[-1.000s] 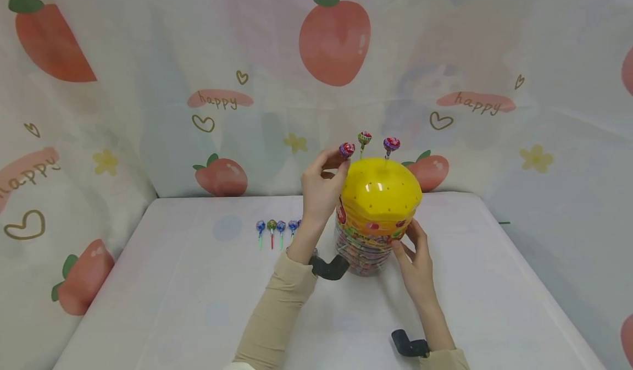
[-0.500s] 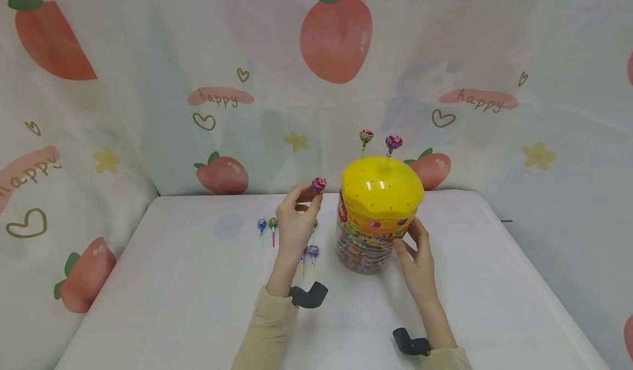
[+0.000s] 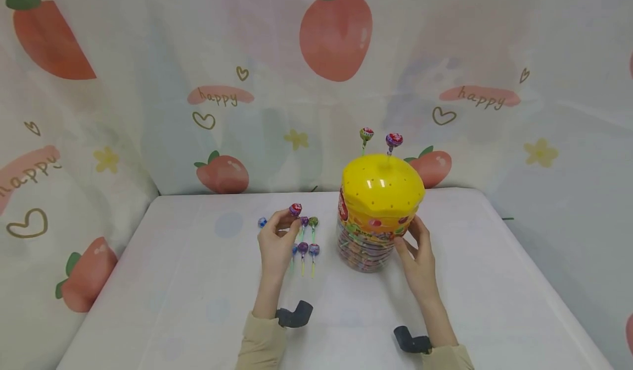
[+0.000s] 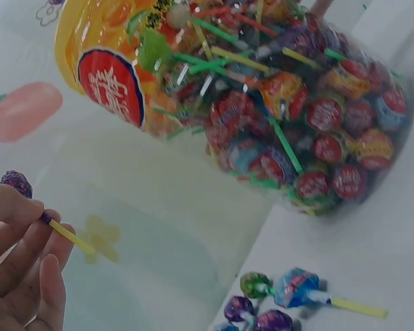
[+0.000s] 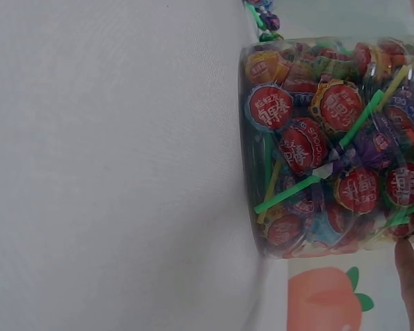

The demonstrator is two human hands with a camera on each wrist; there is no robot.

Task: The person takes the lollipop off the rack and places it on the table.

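Note:
Between thumb and fingers my left hand pinches a purple-wrapped lollipop with a yellow stick, over the lollipops lying on the table. My right hand rests its fingers on the right side of a clear plastic jar full of lollipops. The jar has a domed yellow lid with small holes. Upright in the lid stand a green lollipop and a purple lollipop. In the right wrist view, fingertips touch the jar wall.
Lollipops lie in rows left of the jar, among them a green one and a blue one; my left hand hides part of the rows. A white cloth covers the table, with a printed fabric backdrop behind.
My left hand has moved from beside the lid down and left with the purple lollipop, to above the rows. The right hand has stayed at the jar.

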